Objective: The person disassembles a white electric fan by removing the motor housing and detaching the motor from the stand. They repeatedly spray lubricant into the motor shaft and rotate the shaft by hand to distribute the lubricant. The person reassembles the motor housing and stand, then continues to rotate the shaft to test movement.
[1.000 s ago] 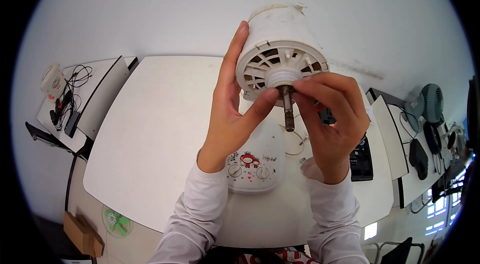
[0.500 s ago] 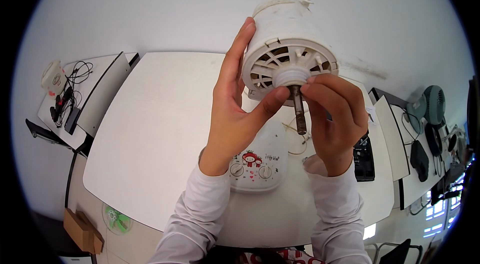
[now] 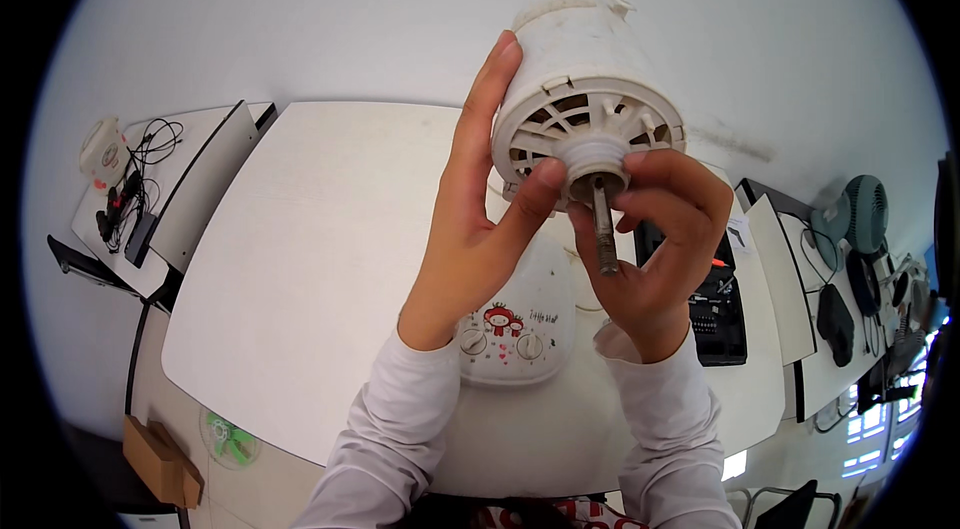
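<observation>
A white fan motor housing (image 3: 585, 44) is held up above the table, its slotted round front tilted down toward me. From the white threaded collar (image 3: 597, 151) at its centre, a worn metal shaft (image 3: 605, 239) points downward. My left hand (image 3: 465, 219) grips the housing from the left, fingers along its side and thumb beside the collar. With curled fingers, my right hand (image 3: 675, 229) holds the collar's right side; its thumb is partly behind the shaft. Below lies the white fan base (image 3: 515, 354) with two knobs and a red cartoon print.
A black tool case (image 3: 722, 324) lies open on the white table (image 3: 290, 269), right of my right hand. Cables (image 3: 150, 169) and a white appliance part occupy the left side table. On the right one stands a grey-green fan (image 3: 862, 209). A cardboard box (image 3: 160, 464) sits on the floor.
My left thumb has moved up off the shaft's base to beside the collar. My right hand's grip has shifted, its thumb now showing near the shaft. The motor has moved slightly right.
</observation>
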Demonstrator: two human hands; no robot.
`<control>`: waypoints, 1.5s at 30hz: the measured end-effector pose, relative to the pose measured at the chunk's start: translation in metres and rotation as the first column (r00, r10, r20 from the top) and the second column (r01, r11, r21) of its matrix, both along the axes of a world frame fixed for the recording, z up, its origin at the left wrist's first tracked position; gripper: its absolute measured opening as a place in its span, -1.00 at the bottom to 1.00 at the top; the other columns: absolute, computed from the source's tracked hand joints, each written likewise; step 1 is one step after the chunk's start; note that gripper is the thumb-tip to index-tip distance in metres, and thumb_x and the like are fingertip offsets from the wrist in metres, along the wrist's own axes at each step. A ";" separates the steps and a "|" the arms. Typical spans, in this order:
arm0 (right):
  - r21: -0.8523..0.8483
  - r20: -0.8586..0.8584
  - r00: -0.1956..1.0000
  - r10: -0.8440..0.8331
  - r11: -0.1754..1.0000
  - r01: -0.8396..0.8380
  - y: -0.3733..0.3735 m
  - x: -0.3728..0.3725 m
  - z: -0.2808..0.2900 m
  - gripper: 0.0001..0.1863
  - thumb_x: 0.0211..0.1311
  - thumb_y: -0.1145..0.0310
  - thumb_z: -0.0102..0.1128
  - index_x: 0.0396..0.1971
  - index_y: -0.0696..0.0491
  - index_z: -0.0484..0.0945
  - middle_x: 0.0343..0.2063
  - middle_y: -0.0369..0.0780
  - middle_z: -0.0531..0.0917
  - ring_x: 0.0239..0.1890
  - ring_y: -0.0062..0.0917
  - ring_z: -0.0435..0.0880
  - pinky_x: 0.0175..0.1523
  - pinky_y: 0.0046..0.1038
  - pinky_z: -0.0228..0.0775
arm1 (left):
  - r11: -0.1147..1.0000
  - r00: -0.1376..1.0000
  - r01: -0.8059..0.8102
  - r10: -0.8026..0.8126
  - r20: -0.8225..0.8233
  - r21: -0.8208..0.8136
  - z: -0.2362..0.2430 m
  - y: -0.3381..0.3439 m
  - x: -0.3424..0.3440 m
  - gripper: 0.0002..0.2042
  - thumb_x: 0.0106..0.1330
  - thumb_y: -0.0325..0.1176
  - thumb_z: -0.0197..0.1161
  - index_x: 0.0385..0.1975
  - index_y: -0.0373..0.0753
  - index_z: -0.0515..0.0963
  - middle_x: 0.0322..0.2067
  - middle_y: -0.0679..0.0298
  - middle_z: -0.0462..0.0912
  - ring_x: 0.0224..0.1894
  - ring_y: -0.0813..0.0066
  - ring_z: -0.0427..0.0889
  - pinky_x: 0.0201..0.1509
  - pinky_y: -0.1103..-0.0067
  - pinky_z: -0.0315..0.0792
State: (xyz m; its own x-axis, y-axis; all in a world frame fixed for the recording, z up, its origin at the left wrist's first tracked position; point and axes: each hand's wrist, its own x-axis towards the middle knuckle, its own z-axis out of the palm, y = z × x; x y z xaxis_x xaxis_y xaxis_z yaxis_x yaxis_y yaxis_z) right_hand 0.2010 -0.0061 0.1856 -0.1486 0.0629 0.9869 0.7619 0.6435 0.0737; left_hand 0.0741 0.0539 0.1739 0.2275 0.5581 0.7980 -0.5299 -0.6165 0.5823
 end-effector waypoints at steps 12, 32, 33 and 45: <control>0.054 0.238 0.960 -0.151 0.988 0.142 -0.014 0.006 0.021 -0.62 -0.43 0.55 0.41 -0.39 0.10 0.65 -0.52 -0.33 0.51 -0.55 -0.61 0.47 -0.57 -0.62 0.28 | 0.996 0.997 -0.081 0.082 -0.005 0.048 -0.001 0.008 0.002 -0.53 0.38 -0.33 -0.14 0.26 -0.33 0.05 0.30 0.06 0.02 0.34 0.19 0.01 0.33 0.43 -0.04; 0.051 0.111 0.960 -0.258 0.966 0.254 -0.027 -0.012 0.017 -0.58 -0.42 0.31 0.56 -0.46 0.07 0.57 -0.57 -0.31 0.43 -0.58 -0.58 0.38 -0.56 -0.61 0.15 | 0.922 0.923 -0.385 0.382 0.055 0.049 -0.002 0.009 0.015 -0.61 0.38 -0.33 -0.11 0.15 -0.35 0.26 -0.01 0.00 0.48 0.00 0.27 0.51 0.06 0.53 0.34; 0.048 0.117 0.956 -0.269 0.963 0.265 -0.027 -0.012 0.016 -0.53 -0.45 0.28 0.57 -0.43 0.07 0.55 -0.53 -0.30 0.43 -0.58 -0.59 0.38 -0.56 -0.62 0.16 | 0.923 0.922 -0.385 0.383 0.061 0.026 -0.002 0.009 0.015 -0.63 0.38 -0.32 -0.09 0.13 -0.34 0.29 -0.08 0.01 0.52 -0.08 0.30 0.54 -0.02 0.54 0.39; -0.055 0.214 0.943 -0.255 0.961 0.273 -0.041 -0.011 0.021 -0.64 -0.39 0.48 0.49 -0.42 0.02 0.64 -0.49 -0.31 0.44 -0.56 -0.61 0.40 -0.54 -0.62 0.21 | 0.864 0.863 -0.504 0.504 0.030 -0.017 0.007 0.003 0.010 -0.68 0.32 -0.31 -0.02 0.02 -0.29 0.43 -0.47 0.12 0.61 -0.49 0.49 0.58 -0.40 0.55 0.56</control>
